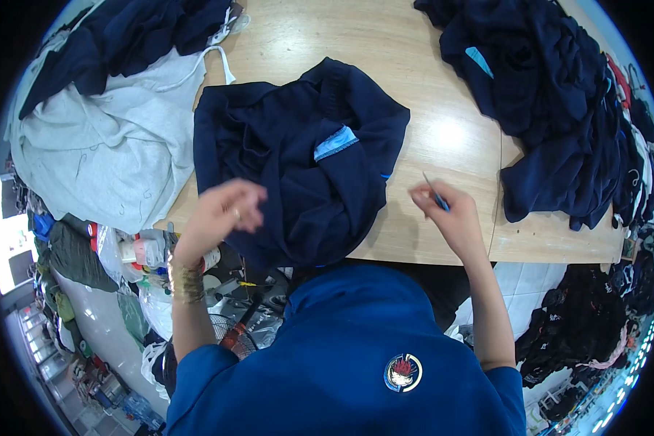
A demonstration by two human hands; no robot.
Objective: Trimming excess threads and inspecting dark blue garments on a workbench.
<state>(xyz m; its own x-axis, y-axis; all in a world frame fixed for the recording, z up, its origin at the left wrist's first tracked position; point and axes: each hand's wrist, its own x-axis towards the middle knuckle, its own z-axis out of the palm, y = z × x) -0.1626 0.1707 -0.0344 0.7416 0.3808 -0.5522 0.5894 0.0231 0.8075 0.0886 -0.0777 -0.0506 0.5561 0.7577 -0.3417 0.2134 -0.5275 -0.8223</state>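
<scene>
A dark navy garment point(298, 211) lies bunched on the table in front of me, with a gathered band at its far end and a light-blue patch point(336, 144) on top. My left hand point(232, 207) hovers over its near left side, somewhat blurred, with fingers loosely bent and apart and nothing seen in them. To the right of the garment, apart from it, my right hand point(447, 214) is closed around a small pointed tool point(437, 198) with a metal tip and a blue part. Most of that tool is hidden in the fingers.
A pale grey cloth point(109, 149) and more navy fabric point(134, 36) lie at the left. Another navy pile point(538, 87) covers the right side of the wooden table point(443, 80). Beneath the table's left end sit plastic bags and containers; a black heap point(578, 320) lies at the lower right.
</scene>
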